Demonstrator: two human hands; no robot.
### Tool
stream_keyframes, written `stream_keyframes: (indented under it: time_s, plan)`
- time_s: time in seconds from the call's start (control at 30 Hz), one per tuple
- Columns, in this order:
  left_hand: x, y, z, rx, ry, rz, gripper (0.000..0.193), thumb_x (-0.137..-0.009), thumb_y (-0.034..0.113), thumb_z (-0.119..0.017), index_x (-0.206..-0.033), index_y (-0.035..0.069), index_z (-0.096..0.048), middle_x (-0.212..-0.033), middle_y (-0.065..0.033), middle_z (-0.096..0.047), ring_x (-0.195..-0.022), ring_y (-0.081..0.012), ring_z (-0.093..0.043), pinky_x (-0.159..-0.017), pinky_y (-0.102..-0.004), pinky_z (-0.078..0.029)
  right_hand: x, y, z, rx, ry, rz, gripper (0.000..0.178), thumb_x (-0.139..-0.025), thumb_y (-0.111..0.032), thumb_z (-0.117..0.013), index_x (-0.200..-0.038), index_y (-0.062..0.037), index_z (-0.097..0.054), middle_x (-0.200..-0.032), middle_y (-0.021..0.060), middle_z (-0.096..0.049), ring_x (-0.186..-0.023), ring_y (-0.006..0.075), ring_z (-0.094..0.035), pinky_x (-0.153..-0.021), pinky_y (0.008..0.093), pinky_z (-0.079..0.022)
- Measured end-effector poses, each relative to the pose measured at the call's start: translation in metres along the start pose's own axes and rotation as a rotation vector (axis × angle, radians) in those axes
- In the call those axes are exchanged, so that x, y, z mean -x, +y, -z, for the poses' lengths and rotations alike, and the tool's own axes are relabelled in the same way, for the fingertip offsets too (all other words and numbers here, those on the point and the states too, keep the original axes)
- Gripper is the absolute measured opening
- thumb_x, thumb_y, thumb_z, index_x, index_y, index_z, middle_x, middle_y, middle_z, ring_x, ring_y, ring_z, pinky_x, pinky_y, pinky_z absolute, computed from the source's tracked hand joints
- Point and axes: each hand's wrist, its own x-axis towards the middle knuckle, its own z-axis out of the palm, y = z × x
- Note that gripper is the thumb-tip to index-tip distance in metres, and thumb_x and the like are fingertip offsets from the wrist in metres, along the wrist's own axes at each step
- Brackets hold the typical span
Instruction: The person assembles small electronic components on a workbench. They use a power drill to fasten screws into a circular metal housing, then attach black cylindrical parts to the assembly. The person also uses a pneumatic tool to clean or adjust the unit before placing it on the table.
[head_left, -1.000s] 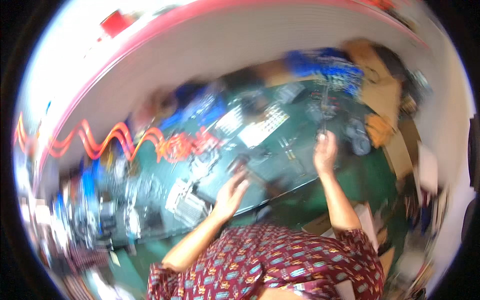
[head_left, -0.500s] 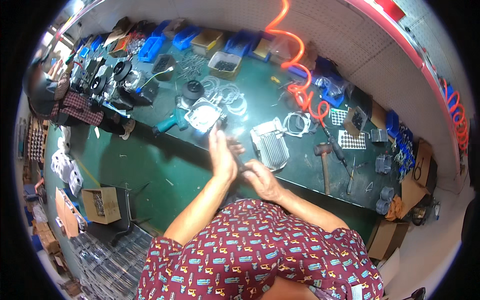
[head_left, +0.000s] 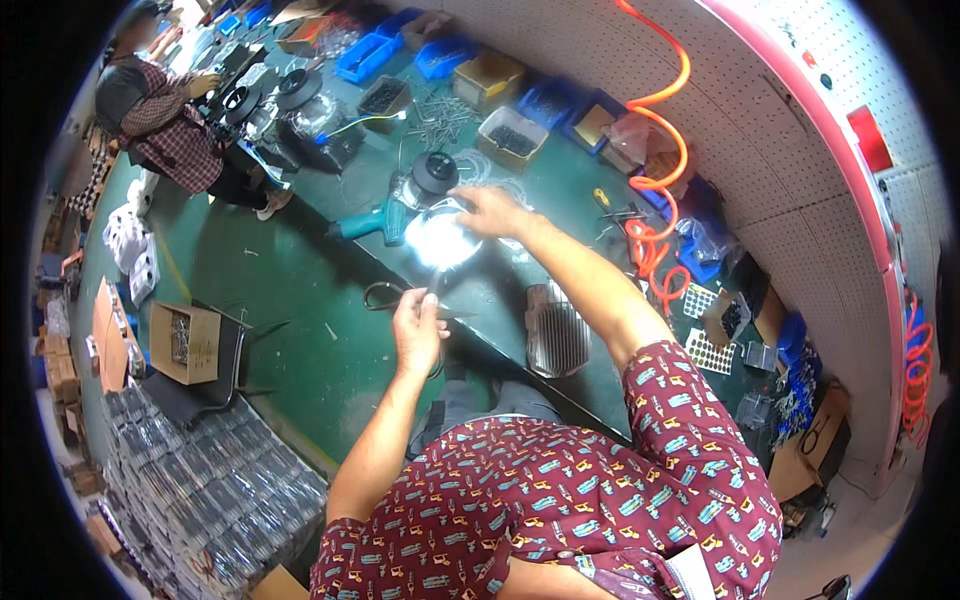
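My left hand [head_left: 418, 325] is closed around what look like scissors [head_left: 380, 295]. A dark loop handle sticks out to its left and a pointed blade to its right. My right hand [head_left: 490, 212] reaches over the bench, fingers curled on the upper edge of a round part [head_left: 443, 240] that glares white; its details are washed out. Touching that part's left side is a teal power drill [head_left: 375, 222]. Just behind stands a black round fitting [head_left: 435, 173]. A finned grey metal housing [head_left: 558, 335] lies on the bench below my right forearm.
Blue bins [head_left: 445, 57] and a tub of dark screws [head_left: 512, 138] line the back. An orange coiled hose [head_left: 665, 180] hangs at the right. Another person [head_left: 165, 130] stands far left. An open carton [head_left: 185, 342] and stacked grey parts [head_left: 200, 480] occupy the lower left.
My hands were together near the bench edge and have separated. The right moved up to the glaring part; the left moved left, with the scissors showing. My view has turned.
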Motion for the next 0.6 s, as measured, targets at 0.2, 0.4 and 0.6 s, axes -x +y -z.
stream_keyframes:
  time_s: [0.2,0.4,0.6]
  plan:
    - [-0.015,-0.006,-0.018,-0.277,0.131,-0.184,0.018,-0.099,0.019,-0.059,-0.104,0.002,-0.063,-0.069,0.0013,-0.056,-0.055,-0.0059,-0.052,-0.047,-0.0251,-0.045,0.019,-0.011,-0.01,-0.028,-0.029,-0.331,0.047,-0.081,-0.038,-0.062,-0.117,-0.0076,-0.069,-0.11,0.0241,-0.069,-0.105,0.0416,-0.065,-0.094,0.0475,-0.051]
    - [-0.026,0.0,-0.033,-0.651,0.26,-0.298,0.028,-0.096,0.029,-0.06,-0.104,0.004,-0.068,-0.079,-0.018,-0.069,-0.074,-0.0335,-0.068,-0.07,-0.0419,-0.052,0.048,0.008,-0.052,-0.074,0.292,-0.344,0.059,-0.085,-0.032,-0.057,-0.13,0.007,-0.056,-0.116,0.0297,-0.065,-0.113,0.0434,-0.06,-0.103,0.047,-0.043]
    - [-0.016,0.011,-0.03,-0.807,0.3,-0.201,0.027,-0.095,0.03,-0.061,-0.103,0.006,-0.07,-0.083,-0.0201,-0.069,-0.08,-0.0386,-0.068,-0.071,-0.0452,-0.051,0.053,-0.027,-0.053,-0.441,0.286,-0.38,0.054,-0.088,-0.019,-0.052,-0.136,0.0048,-0.051,-0.127,0.0298,-0.06,-0.118,0.0413,-0.059,-0.104,0.0421,-0.044]
